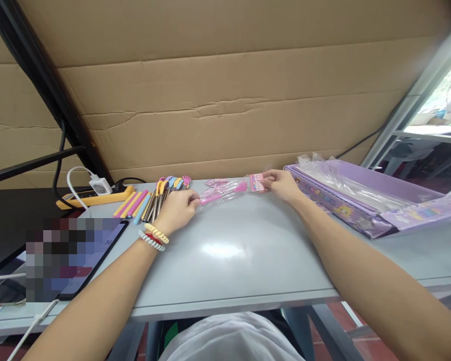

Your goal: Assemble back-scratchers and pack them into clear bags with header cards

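A clear plastic bag (223, 192) stretches between my two hands above the back of the table, with a pink back scratcher (241, 187) inside. My left hand (178, 206) is closed, pinching the bag's left end. At the other end, my right hand (281, 184) pinches the bag by its pink printed card (256, 183). Behind the bag lie more pink printed cards (217, 182). Beside my left hand is a bundle of metal-rod back scratchers (158, 193) with coloured ends, partly hidden by that hand. Several pink, yellow and blue handles (137, 204) lie left of it.
On the right stands an open purple box (338, 200) holding clear plastic bags (346, 190). A tablet (97, 260), yellow power strip (93, 198), white charger (100, 185) and cables occupy the left. Cardboard (225, 100) walls the table's (225, 273) back edge.
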`<action>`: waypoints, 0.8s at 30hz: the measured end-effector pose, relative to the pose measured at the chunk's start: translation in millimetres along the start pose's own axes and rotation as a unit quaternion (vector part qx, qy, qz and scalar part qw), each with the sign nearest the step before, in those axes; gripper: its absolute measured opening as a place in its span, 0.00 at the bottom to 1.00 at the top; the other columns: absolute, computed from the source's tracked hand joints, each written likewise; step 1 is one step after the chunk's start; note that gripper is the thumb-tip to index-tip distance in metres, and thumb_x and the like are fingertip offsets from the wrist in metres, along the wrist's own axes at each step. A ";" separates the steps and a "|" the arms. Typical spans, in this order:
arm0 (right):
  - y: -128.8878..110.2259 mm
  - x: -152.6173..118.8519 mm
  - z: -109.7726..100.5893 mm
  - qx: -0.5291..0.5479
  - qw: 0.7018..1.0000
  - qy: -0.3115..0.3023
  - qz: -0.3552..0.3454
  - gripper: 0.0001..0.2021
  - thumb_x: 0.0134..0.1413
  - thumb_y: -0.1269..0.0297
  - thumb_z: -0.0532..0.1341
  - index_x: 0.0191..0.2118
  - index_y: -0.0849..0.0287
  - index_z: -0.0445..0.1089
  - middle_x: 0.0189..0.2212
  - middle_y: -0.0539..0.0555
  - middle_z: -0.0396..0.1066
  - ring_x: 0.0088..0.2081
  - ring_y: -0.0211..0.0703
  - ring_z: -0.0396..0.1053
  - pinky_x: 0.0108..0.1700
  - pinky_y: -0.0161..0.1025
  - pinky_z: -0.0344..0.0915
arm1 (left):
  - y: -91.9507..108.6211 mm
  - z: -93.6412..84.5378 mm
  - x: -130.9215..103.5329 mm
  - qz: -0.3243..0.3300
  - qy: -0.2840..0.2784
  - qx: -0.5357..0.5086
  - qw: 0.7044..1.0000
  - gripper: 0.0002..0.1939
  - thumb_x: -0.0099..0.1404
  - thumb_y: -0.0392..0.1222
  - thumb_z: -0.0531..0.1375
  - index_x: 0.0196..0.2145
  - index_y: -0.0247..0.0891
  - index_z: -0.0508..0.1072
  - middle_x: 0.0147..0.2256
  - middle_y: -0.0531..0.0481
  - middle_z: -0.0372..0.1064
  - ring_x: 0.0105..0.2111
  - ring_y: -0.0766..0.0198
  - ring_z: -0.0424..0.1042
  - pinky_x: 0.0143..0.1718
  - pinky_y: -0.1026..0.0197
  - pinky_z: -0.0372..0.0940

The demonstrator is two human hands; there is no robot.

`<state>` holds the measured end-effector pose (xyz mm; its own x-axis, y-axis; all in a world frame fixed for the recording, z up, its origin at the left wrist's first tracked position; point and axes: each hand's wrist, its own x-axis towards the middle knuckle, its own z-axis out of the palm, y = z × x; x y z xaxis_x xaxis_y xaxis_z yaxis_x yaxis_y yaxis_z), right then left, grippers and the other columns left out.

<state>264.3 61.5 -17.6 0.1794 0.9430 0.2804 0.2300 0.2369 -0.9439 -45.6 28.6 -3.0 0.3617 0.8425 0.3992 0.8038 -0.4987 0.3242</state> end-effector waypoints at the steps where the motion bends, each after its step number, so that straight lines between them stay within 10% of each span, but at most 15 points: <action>1: 0.6 0.7 -1.0 -0.008 1.000 0.004 0.001 0.07 0.34 0.69 0.67 0.26 0.60 0.71 0.20 0.52 0.73 0.23 0.43 0.71 0.29 0.43 0.72 | 0.6 0.2 -0.3 0.001 -0.003 -0.003 1.000 0.13 0.61 0.41 0.52 0.33 0.38 0.76 0.27 0.50 0.75 0.29 0.61 0.70 0.35 0.60 0.62; 15: -0.1 3.7 -5.5 -0.201 0.976 0.077 0.030 0.10 0.27 0.71 0.68 0.21 0.60 0.67 0.14 0.50 0.68 0.18 0.42 0.68 0.24 0.38 0.65 | 4.0 5.5 -0.4 -0.002 -0.052 -0.047 0.998 0.14 0.60 0.44 0.53 0.30 0.37 0.76 0.29 0.50 0.76 0.29 0.61 0.71 0.33 0.61 0.62; 24: -6.2 -8.8 9.6 -0.287 0.956 0.041 -0.045 0.11 0.41 0.56 0.62 0.27 0.60 0.72 0.22 0.51 0.71 0.23 0.38 0.65 0.29 0.35 0.59 | 2.1 6.9 -1.7 0.000 -0.075 -0.008 0.997 0.13 0.60 0.44 0.53 0.33 0.38 0.77 0.32 0.48 0.76 0.33 0.59 0.72 0.36 0.59 0.63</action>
<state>252.1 54.0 -15.9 0.2042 0.8977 0.3905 0.7304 0.1259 -0.6714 -41.2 27.6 -8.9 0.4298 0.8627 0.2666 0.7964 -0.5013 0.3382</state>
